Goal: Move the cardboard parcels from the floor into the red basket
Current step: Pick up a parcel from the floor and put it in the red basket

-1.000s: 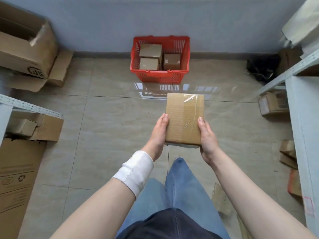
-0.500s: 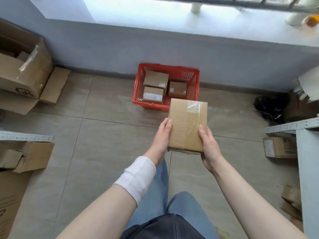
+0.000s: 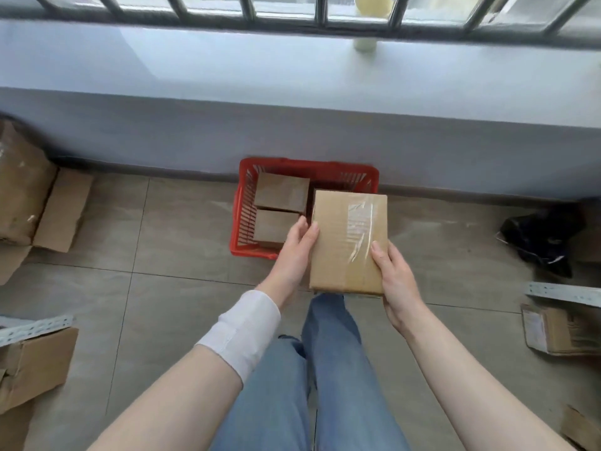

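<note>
At 12 o'clock, by the wall: red basket (image 3: 242, 203), two parcels inside | held parcel (image 3: 349, 242) over its right half | left hand (image 3: 294, 252), right hand (image 3: 395, 281) clamp the long edges | risk: glossy tape slips, parcel catches the rim.

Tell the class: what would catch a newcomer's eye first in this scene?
First, the cardboard parcel at centre, gripped by the left hand and right hand. Just beyond it, against the wall, sits the red basket, already holding smaller parcels.
</note>
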A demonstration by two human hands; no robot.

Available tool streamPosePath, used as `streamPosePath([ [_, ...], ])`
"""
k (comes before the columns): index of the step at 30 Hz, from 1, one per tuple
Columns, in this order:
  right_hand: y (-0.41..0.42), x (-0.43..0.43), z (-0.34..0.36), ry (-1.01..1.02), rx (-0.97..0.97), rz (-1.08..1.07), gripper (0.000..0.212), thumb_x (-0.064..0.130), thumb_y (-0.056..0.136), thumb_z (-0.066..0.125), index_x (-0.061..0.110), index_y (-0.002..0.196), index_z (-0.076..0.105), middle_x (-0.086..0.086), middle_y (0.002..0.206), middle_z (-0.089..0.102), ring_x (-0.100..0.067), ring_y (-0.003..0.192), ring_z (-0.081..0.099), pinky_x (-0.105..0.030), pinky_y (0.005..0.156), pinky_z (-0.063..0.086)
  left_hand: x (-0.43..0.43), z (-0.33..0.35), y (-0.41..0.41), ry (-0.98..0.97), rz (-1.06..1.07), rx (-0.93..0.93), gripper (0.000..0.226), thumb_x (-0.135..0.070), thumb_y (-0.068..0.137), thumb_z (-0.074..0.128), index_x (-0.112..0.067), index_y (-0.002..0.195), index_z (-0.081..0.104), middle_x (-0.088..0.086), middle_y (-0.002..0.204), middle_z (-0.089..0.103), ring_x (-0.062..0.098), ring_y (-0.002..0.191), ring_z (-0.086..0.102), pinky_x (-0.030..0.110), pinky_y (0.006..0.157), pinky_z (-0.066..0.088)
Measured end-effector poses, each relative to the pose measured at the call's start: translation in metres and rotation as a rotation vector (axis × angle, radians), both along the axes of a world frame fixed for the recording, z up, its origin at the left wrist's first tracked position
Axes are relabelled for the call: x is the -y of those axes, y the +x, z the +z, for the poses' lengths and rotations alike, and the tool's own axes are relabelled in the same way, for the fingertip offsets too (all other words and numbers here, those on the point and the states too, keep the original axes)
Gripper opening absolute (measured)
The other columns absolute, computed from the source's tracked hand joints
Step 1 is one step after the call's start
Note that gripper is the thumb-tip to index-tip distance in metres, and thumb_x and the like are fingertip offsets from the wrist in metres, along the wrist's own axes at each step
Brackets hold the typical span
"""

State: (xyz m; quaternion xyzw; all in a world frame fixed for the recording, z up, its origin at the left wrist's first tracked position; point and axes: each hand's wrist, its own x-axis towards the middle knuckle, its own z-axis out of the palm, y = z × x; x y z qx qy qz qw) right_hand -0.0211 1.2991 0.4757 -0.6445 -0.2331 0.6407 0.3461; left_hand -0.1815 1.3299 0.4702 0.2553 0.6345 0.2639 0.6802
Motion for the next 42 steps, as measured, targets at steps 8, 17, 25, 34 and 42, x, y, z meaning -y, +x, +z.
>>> streamPosePath([
  [8,0.02,-0.092,-0.133,-0.048,-0.015,0.119,0.064,0.044,0.081,0.061,0.021,0.138,0.042,0.002,0.131,0.058,-0.012,0.116,0.057,-0.027,0.094,0.047,-0.123,-0.125,0.003,-0.014,-0.091,0.008,0.048,-0.041,0.089,0.056,-0.018,0.131,0.046,0.002,0.128,0.059,0.011,0.106,0.06,0.028,0.086,0.049],
  [17,0.039,-0.141,-0.294,-0.063,0.034,0.209,0.072,0.054,0.068,0.069,0.027,0.132,0.05,0.002,0.13,0.059,-0.015,0.117,0.056,-0.034,0.1,0.044,-0.156,-0.287,0.004,-0.083,-0.025,0.008,0.04,-0.03,0.084,0.066,-0.015,0.118,0.051,-0.004,0.098,0.066,0.006,0.079,0.065,0.019,0.066,0.05],
  [25,0.015,-0.114,-0.33,-0.165,0.111,-0.263,0.067,0.04,0.085,0.056,0.024,0.144,0.028,0.012,0.129,0.048,-0.003,0.11,0.052,-0.035,0.103,0.042,-0.124,-0.342,0.029,-0.064,0.365,-0.043,0.047,-0.038,0.076,0.072,-0.029,0.113,0.045,0.001,0.116,0.06,0.017,0.105,0.061,0.042,0.099,0.049],
  [34,0.012,-0.139,-0.378,-0.109,0.202,-0.118,0.054,0.028,0.088,0.058,0.021,0.138,0.04,0.0,0.133,0.055,-0.015,0.122,0.052,-0.037,0.107,0.04,-0.116,-0.388,0.055,-0.142,0.456,-0.075,0.082,-0.061,0.062,0.068,-0.032,0.133,0.04,0.003,0.136,0.053,0.02,0.122,0.055,0.042,0.107,0.042],
  [42,0.011,-0.172,-0.419,-0.079,0.293,-0.028,0.054,0.022,0.09,0.055,0.017,0.14,0.034,-0.001,0.136,0.049,-0.009,0.117,0.047,-0.023,0.099,0.038,-0.134,-0.438,0.051,-0.204,0.381,-0.12,0.101,-0.07,0.054,0.06,-0.022,0.141,0.038,0.004,0.136,0.055,0.021,0.125,0.053,0.042,0.109,0.04],
])
